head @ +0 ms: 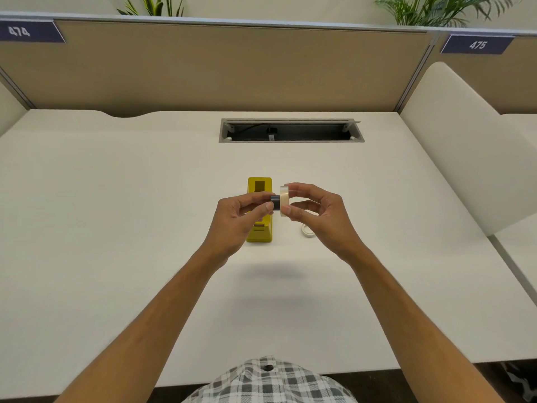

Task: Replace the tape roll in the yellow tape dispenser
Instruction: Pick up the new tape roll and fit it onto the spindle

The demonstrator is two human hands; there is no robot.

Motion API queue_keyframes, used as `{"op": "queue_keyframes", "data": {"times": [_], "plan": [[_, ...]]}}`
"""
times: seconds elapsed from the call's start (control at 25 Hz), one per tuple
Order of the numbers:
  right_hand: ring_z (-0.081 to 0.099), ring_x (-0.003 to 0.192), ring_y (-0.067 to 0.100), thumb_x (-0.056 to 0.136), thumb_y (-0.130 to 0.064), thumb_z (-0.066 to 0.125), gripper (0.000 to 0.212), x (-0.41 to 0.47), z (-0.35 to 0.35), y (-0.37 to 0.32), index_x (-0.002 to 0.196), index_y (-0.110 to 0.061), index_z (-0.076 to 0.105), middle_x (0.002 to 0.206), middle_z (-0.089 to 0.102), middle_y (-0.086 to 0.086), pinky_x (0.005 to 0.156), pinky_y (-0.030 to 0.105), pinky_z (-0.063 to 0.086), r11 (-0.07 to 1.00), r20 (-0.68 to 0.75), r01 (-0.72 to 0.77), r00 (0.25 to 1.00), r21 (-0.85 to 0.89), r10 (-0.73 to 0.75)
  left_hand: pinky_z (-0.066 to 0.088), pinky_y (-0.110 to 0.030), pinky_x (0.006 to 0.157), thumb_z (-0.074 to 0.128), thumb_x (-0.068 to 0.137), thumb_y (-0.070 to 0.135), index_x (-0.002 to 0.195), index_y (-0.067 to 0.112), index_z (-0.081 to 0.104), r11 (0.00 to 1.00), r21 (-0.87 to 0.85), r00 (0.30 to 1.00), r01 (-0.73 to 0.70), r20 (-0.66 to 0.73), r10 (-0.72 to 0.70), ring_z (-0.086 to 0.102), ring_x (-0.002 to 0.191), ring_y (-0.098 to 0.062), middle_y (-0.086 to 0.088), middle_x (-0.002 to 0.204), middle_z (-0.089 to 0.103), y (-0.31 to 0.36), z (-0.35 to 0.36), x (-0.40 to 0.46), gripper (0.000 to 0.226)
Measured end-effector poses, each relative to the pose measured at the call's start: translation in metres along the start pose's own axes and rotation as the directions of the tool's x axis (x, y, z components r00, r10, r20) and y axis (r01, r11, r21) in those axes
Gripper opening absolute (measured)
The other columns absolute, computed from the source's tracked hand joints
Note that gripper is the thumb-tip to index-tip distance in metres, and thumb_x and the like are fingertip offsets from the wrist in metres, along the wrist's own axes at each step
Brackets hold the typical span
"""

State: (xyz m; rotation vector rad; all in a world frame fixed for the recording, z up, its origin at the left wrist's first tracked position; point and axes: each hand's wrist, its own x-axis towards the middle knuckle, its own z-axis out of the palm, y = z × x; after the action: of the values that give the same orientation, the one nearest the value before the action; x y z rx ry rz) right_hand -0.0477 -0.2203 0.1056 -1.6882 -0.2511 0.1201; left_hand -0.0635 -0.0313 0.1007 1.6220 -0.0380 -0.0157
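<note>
Desk surface [116, 228], white, seen from the head camera; beige partition behind it carries a dark label "474" [19, 31] at far left.

Left hand [241, 216] raised above the desk, centre frame, fingers and thumb pinched on a dark cylindrical core [275, 202]. Core points to the right, its right end meeting the tape roll. Cannot tell how far it sits inside the roll's hole.

Yellow tape dispenser [259, 213] stands on the desk directly behind and below the left hand, partly covered by it. Long axis runs away from the person. Roll bay at the far end shows as a dark rectangular opening with no roll in it.

Tape roll [284, 201], pale cream, held edge-on just right of the dispenser, in the air between the two hands. Right hand [316, 216] closed on it: index finger over the top rim, thumb under the bottom rim.

Second ring [308, 230], white and thin, lies flat on the desk under the right hand, near the dispenser's right side but apart from it; partly hidden by the fingers.

Cable tray [290, 130] recessed in the desk beyond the dispenser, lid open. Label "475" [477, 45] on the partition at far right. Checked shirt [270, 382] at the bottom edge.
</note>
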Motion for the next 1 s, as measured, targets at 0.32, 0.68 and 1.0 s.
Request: {"op": "queue_keyframes", "data": {"times": [0.32, 0.68, 1.0], "plan": [[0.07, 0.1, 0.011, 0.074, -0.029, 0.083, 0.048, 0.0, 0.0, -0.002, 0.12, -0.026, 0.067, 0.112, 0.071, -0.01, 0.088, 0.031, 0.056, 0.997, 0.023, 0.022, 1.0, -0.074, -0.02, 0.054, -0.026, 0.089, 0.065, 0.089, 0.013, 0.115, 0.016, 0.07, 1.0, 0.004, 0.999, -0.015, 0.033, 0.015, 0.068, 0.104, -0.011, 0.002, 0.108, 0.074, -0.001, -0.002, 0.001, 0.027], [0.069, 0.104, 0.015, 0.072, -0.012, 0.086, 0.048, -0.002, 0.003, 0.005, 0.114, -0.013, 0.064, 0.115, 0.07, -0.001, 0.082, 0.029, 0.059, 0.999, 0.006, 0.043, 0.999, 0.027, -0.043, 0.053, -0.036, 0.093, 0.065, 0.089, 0.01, 0.115, 0.016, 0.07, 0.999, -0.006, 0.998, -0.048, 0.045, 0.048, 0.066, 0.109, -0.016, -0.004, 0.113, 0.071, -0.003, 0.0, -0.001, 0.027], [0.07, 0.098, 0.015, 0.094, -0.022, 0.065, 0.017, 0.003, 0.005, 0.008, 0.107, -0.013, 0.072, 0.102, 0.074, -0.002, 0.079, 0.038, 0.059, 1.0, -0.07, 0.022, 0.997, 0.002, -0.021, 0.052, -0.034, 0.093, 0.066, 0.088, 0.01, 0.115, 0.016, 0.07, 0.999, -0.017, 1.0, -0.029, 0.011, 0.029, 0.067, 0.106, -0.015, -0.003, 0.111, 0.072, -0.004, -0.001, 0.0, 0.028]]}}
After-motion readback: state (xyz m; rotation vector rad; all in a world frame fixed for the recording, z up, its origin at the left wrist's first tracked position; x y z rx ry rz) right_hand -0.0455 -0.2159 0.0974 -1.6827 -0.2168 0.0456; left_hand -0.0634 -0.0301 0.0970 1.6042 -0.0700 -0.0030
